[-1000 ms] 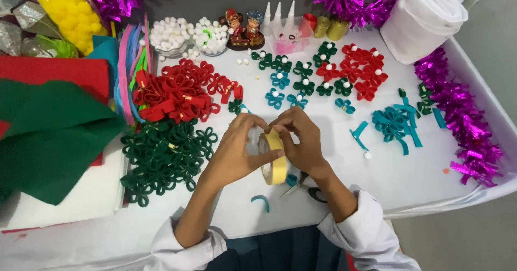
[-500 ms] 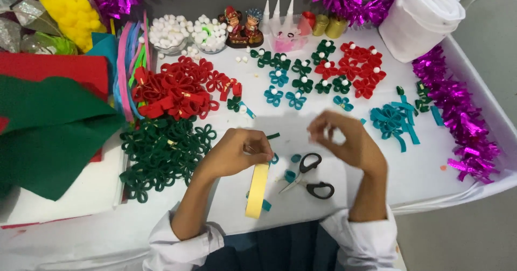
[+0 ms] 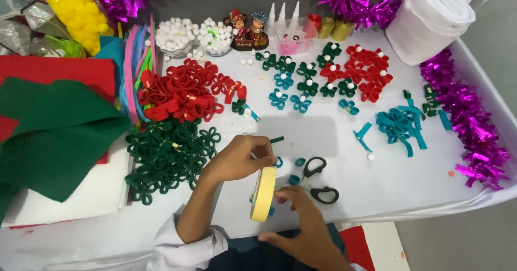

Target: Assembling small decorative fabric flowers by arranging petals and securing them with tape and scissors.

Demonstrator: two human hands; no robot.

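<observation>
My left hand [image 3: 237,160] grips the top of a yellow roll of tape [image 3: 263,194], which stands on edge near the table's front edge. My right hand [image 3: 304,217] is low at the front, its fingertips at the roll's right side by a small teal loop. Black-handled scissors [image 3: 315,179] lie on the white table [image 3: 388,179] just right of the roll. Small teal and green felt scraps [image 3: 299,163] lie around the hands.
A pile of dark green felt flowers [image 3: 167,155] and red ones [image 3: 180,90] lies to the left. Finished flowers with white pompoms [image 3: 334,72] sit behind, teal strips [image 3: 398,125] to the right. Magenta tinsel [image 3: 468,120] lines the right edge. Green felt sheet [image 3: 48,131] lies far left.
My right hand dropped from mid-air above the table to the roll's lower right side. The left hand kept hold of the tape roll, which stayed near the front edge.
</observation>
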